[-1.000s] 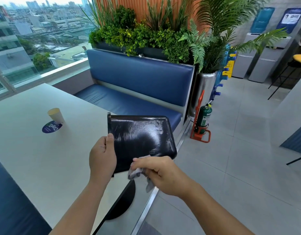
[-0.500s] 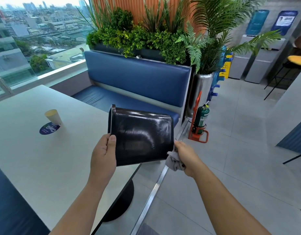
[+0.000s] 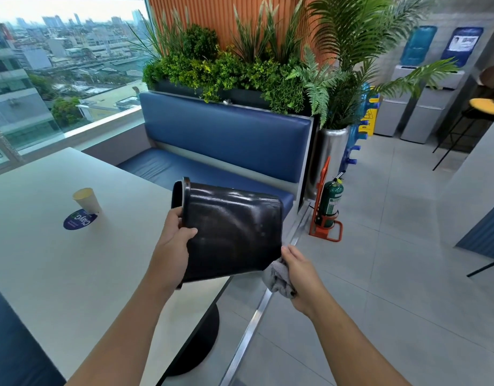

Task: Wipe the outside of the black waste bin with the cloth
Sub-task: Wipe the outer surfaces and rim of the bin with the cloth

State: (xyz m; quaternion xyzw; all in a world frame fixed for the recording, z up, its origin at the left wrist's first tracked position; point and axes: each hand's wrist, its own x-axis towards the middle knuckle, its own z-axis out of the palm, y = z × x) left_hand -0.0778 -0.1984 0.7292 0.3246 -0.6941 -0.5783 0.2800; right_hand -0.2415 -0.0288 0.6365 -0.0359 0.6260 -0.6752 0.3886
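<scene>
The glossy black waste bin (image 3: 234,227) is held on its side in the air above the table's right edge, rim to the left and base to the right. My left hand (image 3: 175,240) grips it at the rim end, thumb on the outer wall. My right hand (image 3: 298,270) is closed around a bunched grey cloth (image 3: 276,277) and presses it against the bin's lower right corner near the base. The bin's inside and far side are hidden.
A white table (image 3: 59,260) carries a paper cup (image 3: 87,200) on a round blue sticker. A blue bench (image 3: 226,140) with plants stands behind. A green fire extinguisher (image 3: 331,204) in an orange stand sits on the tiled floor to the right.
My right hand has slid the cloth from the bin's near lower face out to its base corner on the right. The bin has tilted, base end dropping lower.
</scene>
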